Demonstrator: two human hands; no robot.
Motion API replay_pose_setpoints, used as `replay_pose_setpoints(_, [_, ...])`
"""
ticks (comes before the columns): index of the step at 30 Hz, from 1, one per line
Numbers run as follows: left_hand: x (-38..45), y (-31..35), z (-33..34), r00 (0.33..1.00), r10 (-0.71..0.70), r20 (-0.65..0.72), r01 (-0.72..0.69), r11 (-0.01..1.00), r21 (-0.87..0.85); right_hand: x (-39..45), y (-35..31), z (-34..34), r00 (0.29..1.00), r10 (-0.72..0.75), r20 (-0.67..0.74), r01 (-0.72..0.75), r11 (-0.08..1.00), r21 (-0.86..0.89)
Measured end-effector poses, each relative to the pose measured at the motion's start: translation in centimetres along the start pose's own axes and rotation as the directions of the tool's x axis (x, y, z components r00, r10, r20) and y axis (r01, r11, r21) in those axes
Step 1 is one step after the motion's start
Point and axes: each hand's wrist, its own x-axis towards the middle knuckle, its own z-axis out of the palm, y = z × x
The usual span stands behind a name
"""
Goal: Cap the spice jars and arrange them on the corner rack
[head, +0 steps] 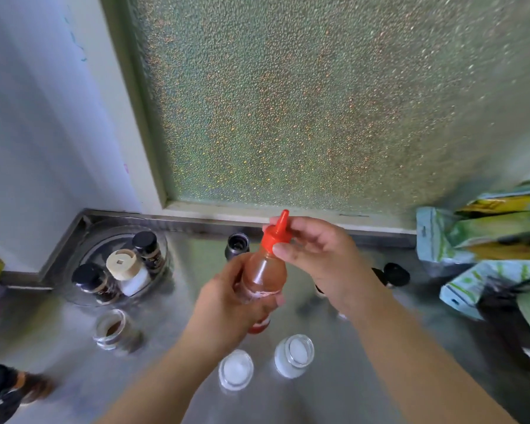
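A grey, brushed-metal tabletop (196, 301) runs up to a pebbled green frosted-glass window (318, 102), with crumpled pale-blue and yellow printed packets (471, 240) piled at the right edge. In the left corner sits a round clear-glass turntable rack (86, 246); on it stand two black-lidded dark spice jars (149, 247) and one white jar with a beige cap (126, 267).

Above the middle of the tabletop, the left hand (227, 304) is clenched around the belly of a small clear plastic squeeze bottle of red sauce (265, 276), holding it clear of the surface. The right hand (315, 258) pinches the bottle's red cone-nozzle cap (274, 235) between thumb and fingertips, apparently twisting it home.

Still uncapped on the tabletop: two clear glass jars of white powder (294, 353) nearest the person, and a clear glass jar of brown spice (112, 328) to the left. A loose black lid (397, 273) lies beyond the right wrist, and a dark open-mouthed jar (237, 244) stands behind the bottle.

The risks look plain. Squeezing the soft bottle while the cap is not seated could push sauce out at the neck or nozzle. A crooked thread would leave it leaking on the rack. The forearms hang right over the open powder jars, so a lowered wrist could tip one and spill it.
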Motion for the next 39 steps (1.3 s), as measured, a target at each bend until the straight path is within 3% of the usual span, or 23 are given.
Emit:
replay_pose_setpoints(4, [-0.3,1.4,0.2,0.998,0.041,-0.049,-0.038,0.997,0.061,0.0,0.4,1.8,0.983,-0.01,-0.184,0.002,0.999,-0.044])
replay_pose_setpoints(6, [-0.2,1.6,-0.3,0.998,0.05,-0.03,-0.049,0.998,0.043,0.1,0.0,1.8,0.994,-0.011,-0.107,0.007,0.999,-0.038])
replay_pose_setpoints(8, [-0.1,1.5,-1.0,0.999,0.045,-0.007,-0.044,0.999,0.019,0.0,-0.4,1.2,0.998,-0.015,0.057,0.016,0.999,-0.03])
replay_pose_setpoints(11, [-0.1,1.6,-1.6,0.999,0.037,0.023,-0.036,0.999,-0.013,-0.4,-0.3,0.2,0.99,0.003,0.139,-0.022,0.991,0.133])
replay_pose_setpoints(16, [0.1,1.8,-2.3,0.998,0.053,0.033,-0.051,0.996,-0.071,-1.1,-0.1,-0.4,0.998,-0.015,0.056,0.001,0.967,0.256])
replay_pose_setpoints(19, [0.3,2.0,-2.2,0.996,0.069,0.057,-0.067,0.997,-0.044,-0.8,-0.4,-0.9,1.0,-0.007,-0.024,0.011,0.98,0.2])
replay_pose_setpoints(24, [0.1,2.4,-1.0,0.988,0.093,0.122,-0.086,0.994,-0.063,0.1,-2.0,-0.4,1.0,-0.017,0.016,0.016,0.997,0.075])
replay_pose_setpoints(29, [0.0,2.6,-0.4,0.988,0.106,0.114,-0.098,0.992,-0.073,0.0,-1.7,0.2,0.993,-0.027,-0.118,0.026,1.0,-0.01])
replay_pose_setpoints(34, [-0.1,2.5,-0.7,0.983,0.088,0.158,-0.063,0.985,-0.161,-0.6,-1.8,-1.6,0.987,0.044,0.153,-0.051,0.998,0.038])
replay_pose_setpoints(39, [-0.4,2.9,-0.4,0.982,0.106,0.154,-0.077,0.981,-0.18,-0.9,-1.9,-0.8,0.998,-0.054,0.039,0.05,0.994,0.096])
